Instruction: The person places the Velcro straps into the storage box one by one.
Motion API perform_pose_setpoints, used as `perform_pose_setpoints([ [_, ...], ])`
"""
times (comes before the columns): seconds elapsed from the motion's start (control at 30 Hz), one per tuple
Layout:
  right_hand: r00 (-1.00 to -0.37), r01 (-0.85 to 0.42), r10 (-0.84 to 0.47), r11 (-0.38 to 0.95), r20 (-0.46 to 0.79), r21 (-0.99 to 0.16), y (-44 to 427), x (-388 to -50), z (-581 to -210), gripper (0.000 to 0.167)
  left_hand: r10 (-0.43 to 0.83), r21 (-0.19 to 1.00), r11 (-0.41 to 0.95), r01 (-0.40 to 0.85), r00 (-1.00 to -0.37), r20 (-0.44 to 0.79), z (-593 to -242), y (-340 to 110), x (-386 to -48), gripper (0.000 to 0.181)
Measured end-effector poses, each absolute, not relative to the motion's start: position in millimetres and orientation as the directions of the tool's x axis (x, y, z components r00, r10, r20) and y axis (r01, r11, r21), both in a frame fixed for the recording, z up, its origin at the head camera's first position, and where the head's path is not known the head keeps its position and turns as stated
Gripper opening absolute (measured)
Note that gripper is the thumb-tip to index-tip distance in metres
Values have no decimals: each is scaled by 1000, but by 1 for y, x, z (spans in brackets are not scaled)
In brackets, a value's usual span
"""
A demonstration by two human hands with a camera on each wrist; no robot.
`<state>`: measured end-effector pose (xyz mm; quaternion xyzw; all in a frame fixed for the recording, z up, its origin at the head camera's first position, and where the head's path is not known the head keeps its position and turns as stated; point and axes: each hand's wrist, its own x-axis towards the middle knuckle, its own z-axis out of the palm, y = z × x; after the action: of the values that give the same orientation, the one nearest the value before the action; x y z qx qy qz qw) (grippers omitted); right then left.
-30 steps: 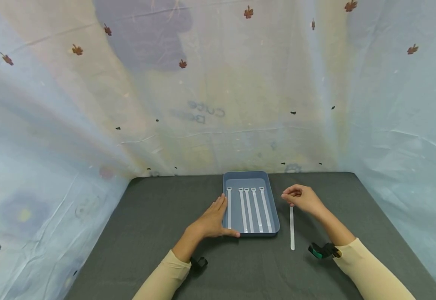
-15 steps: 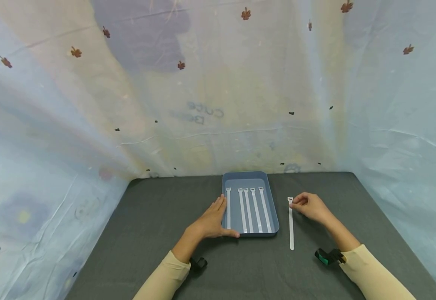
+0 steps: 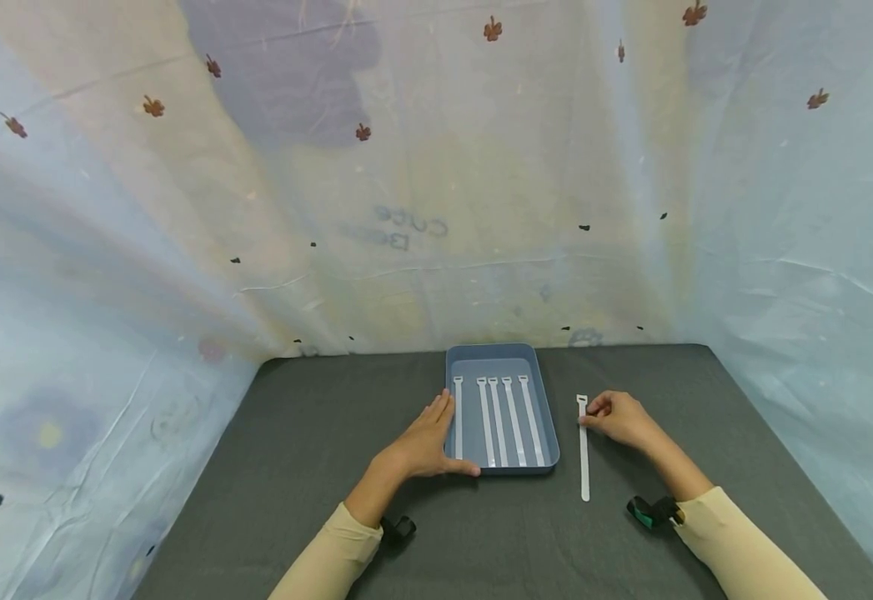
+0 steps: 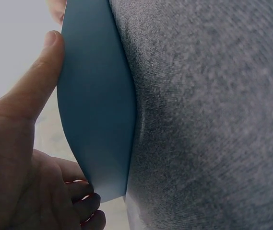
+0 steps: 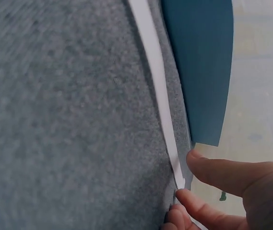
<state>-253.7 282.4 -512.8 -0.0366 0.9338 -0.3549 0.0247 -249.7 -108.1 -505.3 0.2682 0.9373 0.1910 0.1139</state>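
A blue-grey rectangular tray [image 3: 547, 398] holds several white cable ties [image 3: 529, 417] with slotted heads, lying lengthwise. My left hand [image 3: 423, 440] is spread with straight fingers along the tray's left wall, its thumb at the near-left corner. In the left wrist view the thumb touches the tray wall [image 4: 95, 96]. To the right of the tray, another white cable tie [image 3: 584, 467] lies flat on the dark cloth, its slotted head at the far end. Just below that head, my right hand [image 3: 622, 417] has its thumb and bent fingers around the tie, pinching it.
A dark grey cloth [image 3: 316, 417] covers the table. Pale printed sheeting [image 3: 406, 300] hangs at the back and both sides, close behind the tray. A black wrist camera [image 3: 649, 511] sits on the right wrist.
My right hand has shifted right and nearer along the loose cable tie, uncovering its slotted head. The left hand and tray stay in place.
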Motion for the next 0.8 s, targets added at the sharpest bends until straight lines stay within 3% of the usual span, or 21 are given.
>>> perform_pose_setpoints([
  [0.3,-998,-12,-53,767,-45,-641,274,-260,-514,33,543,415,787,457,-832,-115,-503,-108,-249,135],
  [0.8,-997,-25,-65,781,-41,-624,269,-260,-514,23,543,421,784,456,-833,-110,-505,-108,-250,135],
])
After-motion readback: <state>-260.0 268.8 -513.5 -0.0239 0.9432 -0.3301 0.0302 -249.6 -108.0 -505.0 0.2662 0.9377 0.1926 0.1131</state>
